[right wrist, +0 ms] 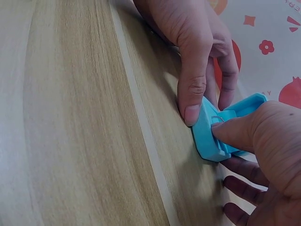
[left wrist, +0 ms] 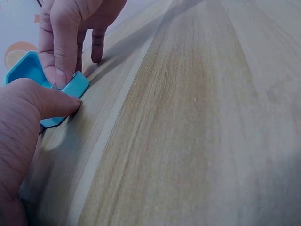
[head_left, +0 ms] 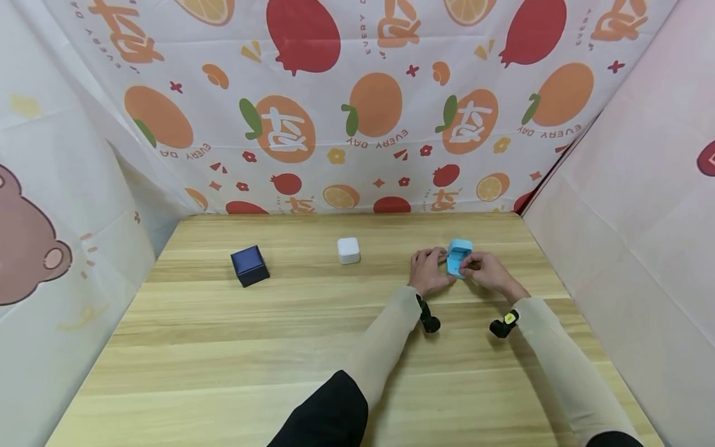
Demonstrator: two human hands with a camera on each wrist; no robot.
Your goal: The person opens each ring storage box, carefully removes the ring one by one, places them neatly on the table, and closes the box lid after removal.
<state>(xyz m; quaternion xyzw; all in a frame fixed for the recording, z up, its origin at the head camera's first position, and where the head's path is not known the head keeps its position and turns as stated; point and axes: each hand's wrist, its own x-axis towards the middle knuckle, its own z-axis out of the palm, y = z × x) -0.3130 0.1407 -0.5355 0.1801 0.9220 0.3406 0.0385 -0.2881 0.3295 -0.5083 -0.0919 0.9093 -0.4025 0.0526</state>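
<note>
Head view shows the turquoise box [head_left: 454, 263] on the wooden table [head_left: 223, 360], its lid [head_left: 460, 243] raised at the far side, so the cavity faces the person and both hands can reach it from the near side. The left hand [head_left: 430, 273] grips the turquoise box from its left, thumb along the near wall; that hold probably serves as a brace, since so light-looking a box could slide or tip under a small push or pull. The right hand [head_left: 487, 272] reaches in from the box's right, leaving the raised lid out of its way. Right wrist view reveals a thin silvery ring [right wrist: 217, 117] at the right thumb tip, in the base of the turquoise box; thumb and finger seem to pinch it, a fine grip that suits something so slender, though the fingertips hide part of the contact. The other right-hand fingers lie out to the side of the box, likely to give the pinch room. Left of the turquoise box, well apart from it, sits a white box [head_left: 349, 250], and farther left a navy box [head_left: 249, 266], both closed and untouched, a spacing that leaves the forearms free near the turquoise one.
</note>
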